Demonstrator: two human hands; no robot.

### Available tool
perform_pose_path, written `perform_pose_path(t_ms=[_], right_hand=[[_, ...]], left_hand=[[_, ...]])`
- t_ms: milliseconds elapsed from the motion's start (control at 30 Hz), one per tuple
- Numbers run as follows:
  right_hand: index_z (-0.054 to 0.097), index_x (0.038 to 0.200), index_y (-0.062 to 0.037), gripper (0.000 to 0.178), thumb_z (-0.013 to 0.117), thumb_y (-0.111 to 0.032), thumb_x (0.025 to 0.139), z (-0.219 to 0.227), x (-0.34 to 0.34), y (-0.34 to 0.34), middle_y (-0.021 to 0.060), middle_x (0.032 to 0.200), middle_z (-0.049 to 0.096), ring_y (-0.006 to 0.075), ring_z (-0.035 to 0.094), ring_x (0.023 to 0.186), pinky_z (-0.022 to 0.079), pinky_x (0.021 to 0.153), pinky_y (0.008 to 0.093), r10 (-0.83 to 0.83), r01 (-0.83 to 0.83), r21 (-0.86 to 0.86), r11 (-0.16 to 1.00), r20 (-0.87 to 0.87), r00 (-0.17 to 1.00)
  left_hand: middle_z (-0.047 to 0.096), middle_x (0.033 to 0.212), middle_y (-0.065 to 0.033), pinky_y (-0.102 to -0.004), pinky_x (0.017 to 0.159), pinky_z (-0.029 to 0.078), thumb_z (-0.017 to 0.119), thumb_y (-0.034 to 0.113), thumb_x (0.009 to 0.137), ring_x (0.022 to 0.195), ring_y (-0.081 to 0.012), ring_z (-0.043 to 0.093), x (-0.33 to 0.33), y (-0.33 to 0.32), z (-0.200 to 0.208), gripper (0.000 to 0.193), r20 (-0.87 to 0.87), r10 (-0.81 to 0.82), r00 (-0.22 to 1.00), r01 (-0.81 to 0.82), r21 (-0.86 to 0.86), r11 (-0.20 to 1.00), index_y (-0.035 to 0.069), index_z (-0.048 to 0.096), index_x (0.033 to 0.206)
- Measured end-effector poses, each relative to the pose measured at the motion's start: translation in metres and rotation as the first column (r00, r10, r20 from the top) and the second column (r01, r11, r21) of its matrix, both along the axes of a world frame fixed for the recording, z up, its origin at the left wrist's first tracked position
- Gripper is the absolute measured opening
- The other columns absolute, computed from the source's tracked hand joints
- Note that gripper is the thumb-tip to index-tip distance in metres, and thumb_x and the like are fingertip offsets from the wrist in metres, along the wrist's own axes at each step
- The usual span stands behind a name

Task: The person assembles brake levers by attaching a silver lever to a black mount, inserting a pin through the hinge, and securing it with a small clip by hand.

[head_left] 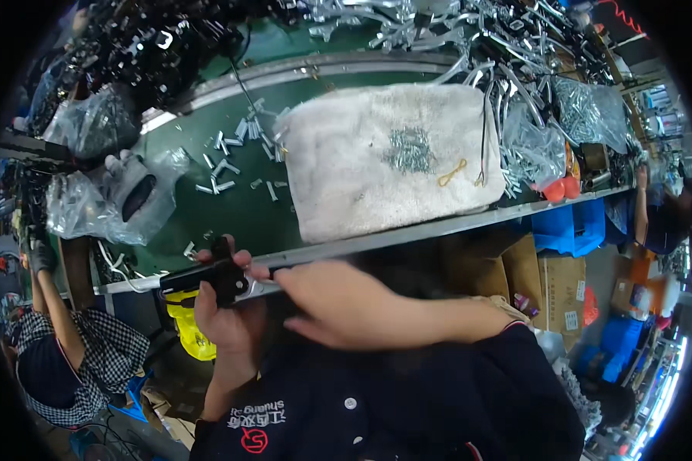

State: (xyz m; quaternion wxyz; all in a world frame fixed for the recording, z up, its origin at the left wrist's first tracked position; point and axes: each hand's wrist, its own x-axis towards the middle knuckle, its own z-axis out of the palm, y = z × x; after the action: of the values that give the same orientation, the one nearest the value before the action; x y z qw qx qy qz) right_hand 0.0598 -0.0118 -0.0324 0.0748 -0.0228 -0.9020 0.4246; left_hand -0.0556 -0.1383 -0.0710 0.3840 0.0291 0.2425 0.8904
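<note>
My left hand (227, 315) grips a black lever-like part (221, 280) in front of the bench edge, its dark arm pointing left. A bright silver piece (245, 289) shows at that part's right side. My right hand (334, 296) is smeared by motion, its fingers closed against the right end of the part. Something thin and dark sticks out at those fingers, too blurred to name. Beyond both hands, a white cloth (338, 184) lies on the green bench top (238, 203), bearing a pile of small screws (411, 150) and a yellow rubber band (452, 174).
Silver pins (221, 167) are scattered left of the cloth, near a clear plastic bag (92, 203). Black parts (146, 54) heap at the back left, silver levers (430, 27) at the back right. A blue bin (569, 229) is below the bench edge. Another person (77, 353) works at left.
</note>
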Motion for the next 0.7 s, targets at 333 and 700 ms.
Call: perform_pose_path(t_ms=[333,700], right_hand=[[0.06,0.085,-0.0006,0.013,0.058,-0.009,0.075,-0.027,0.053,0.168,0.0107,0.078,0.061,0.0186,0.058,0.069,0.043,0.062,0.0268,-0.734,0.751,0.247,0.612,-0.175,0.656],[0.058,0.088,-0.0043,0.019,0.046,-0.01,0.075,-0.065,0.022,0.189,0.0129,0.08,0.054,0.0294,0.053,0.079,0.043,0.069,0.0393,-0.521,0.457,0.584,0.671,-0.067,0.851]], left_hand=[[0.03,0.119,-0.01,-0.0317,0.074,0.037,0.065,0.017,0.065,0.091,-0.018,0.039,-0.018,-0.003,0.009,0.053,-0.039,-0.109,0.993,0.114,0.171,0.979,0.007,0.041,0.111],[0.037,0.114,-0.0087,-0.0313,0.066,0.039,0.066,0.018,0.062,0.086,-0.0169,0.041,-0.007,0.016,0.009,0.048,0.068,-0.215,0.974,0.205,0.131,0.97,0.009,0.042,0.103]])
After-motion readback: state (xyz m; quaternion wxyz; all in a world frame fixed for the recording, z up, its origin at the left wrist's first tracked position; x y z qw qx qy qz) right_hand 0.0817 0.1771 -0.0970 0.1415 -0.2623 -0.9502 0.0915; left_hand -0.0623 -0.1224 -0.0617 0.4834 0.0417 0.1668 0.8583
